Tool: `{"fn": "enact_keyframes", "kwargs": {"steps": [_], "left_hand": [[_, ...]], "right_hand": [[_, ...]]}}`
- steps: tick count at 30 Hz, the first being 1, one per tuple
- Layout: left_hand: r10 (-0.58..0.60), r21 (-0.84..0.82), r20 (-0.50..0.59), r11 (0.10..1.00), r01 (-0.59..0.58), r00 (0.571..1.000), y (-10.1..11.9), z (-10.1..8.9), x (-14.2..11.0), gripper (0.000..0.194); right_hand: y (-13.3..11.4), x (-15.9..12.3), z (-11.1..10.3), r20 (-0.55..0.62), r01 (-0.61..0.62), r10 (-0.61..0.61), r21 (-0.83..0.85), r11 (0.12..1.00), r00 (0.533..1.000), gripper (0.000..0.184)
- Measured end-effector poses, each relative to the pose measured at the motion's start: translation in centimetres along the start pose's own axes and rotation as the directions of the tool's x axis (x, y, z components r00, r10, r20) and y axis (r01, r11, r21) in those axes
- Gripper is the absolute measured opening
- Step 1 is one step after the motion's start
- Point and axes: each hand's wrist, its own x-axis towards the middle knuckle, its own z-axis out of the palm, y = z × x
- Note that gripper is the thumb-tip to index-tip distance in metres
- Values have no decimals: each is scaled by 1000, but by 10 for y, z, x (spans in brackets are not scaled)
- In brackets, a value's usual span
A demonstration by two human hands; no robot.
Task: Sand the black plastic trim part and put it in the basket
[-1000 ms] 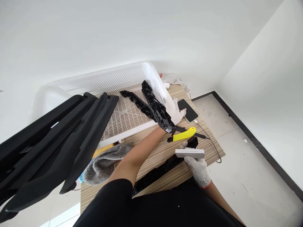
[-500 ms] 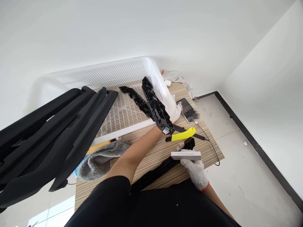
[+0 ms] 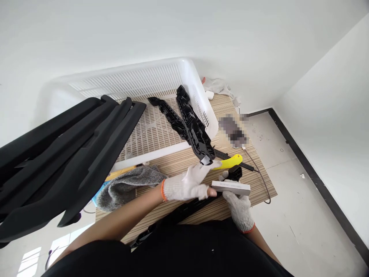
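My left hand (image 3: 188,185), in a white knitted glove with the thumb tip bare, reaches over the table with fingers stretched out and apart. Its thumb is close to the left end of a slim white block with small print (image 3: 230,187); whether they touch I cannot tell. My right hand (image 3: 238,207), gloved too, is closed around that block. Under both hands lies a long black plastic part (image 3: 187,211), its hollow end rising behind the block. Just beyond the left fingertips is a yellow-handled knife (image 3: 232,161), partly hidden, lying across a thin black tool (image 3: 246,166).
A white slotted basket (image 3: 161,152) stands behind, with black ribbed plastic parts (image 3: 196,130) leaning over its rim. Long black trim pieces (image 3: 86,150) overhang its left side. A grey cloth (image 3: 123,188) lies left; a blurred phone (image 3: 233,130) with a cable lies right.
My left hand has come back from the phone beside the basket towards the block. The right hand keeps hold of the block, which is slightly more tilted.
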Motion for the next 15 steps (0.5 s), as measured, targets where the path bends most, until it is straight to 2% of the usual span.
{"fn": "enact_keyframes", "kwargs": {"steps": [3,7,10,13,15], "left_hand": [[-44,37,51,998,42,998,2,6,-17,98],[-77,132,12,988,75,997,6,13,-13,103],[-221,244,34,948,206,975,21,18,-7,107],[-423,380,71,849,367,904,43,22,-8,88],[-507,465,87,782,415,857,52,23,-13,68]], "right_hand": [[3,3,-1,-18,-27,27,-30,999,999,41],[4,5,2,-26,-48,48,12,999,999,43],[4,5,6,-103,-40,45,51,998,994,44],[2,5,11,-133,8,2,73,997,991,44],[1,5,12,-124,79,-70,70,994,990,45]]}}
